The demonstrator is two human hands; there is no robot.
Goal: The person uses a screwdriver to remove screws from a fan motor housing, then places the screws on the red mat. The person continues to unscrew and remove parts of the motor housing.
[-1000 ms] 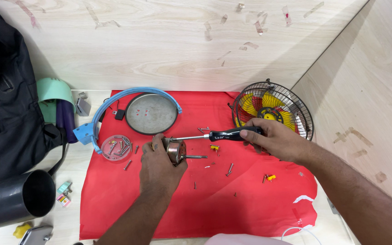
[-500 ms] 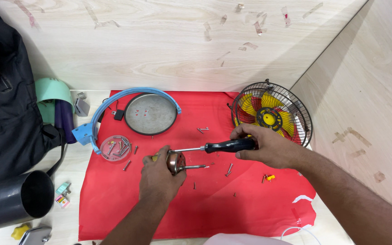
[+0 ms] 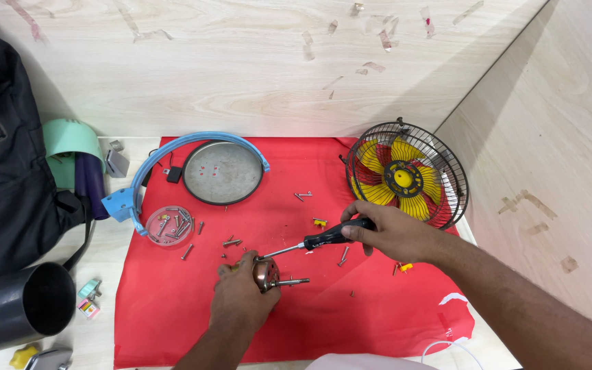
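Low in the middle of the frame, the left hand (image 3: 241, 298) is clamped around a small copper-coloured motor (image 3: 266, 274) whose shaft points right, held just above the red cloth (image 3: 378, 315) covering the worktop. The right hand (image 3: 392, 231) is closed on the black handle of a screwdriver (image 3: 323, 238), whose tip meets the motor's upper edge. Loose screws (image 3: 231, 242) lie scattered on the cloth, a round clear dish of screws (image 3: 168, 225) sits to the left, a grey disc (image 3: 223, 173) within a blue ring above it, and a caged fan with yellow blades (image 3: 405, 181) stands at the right.
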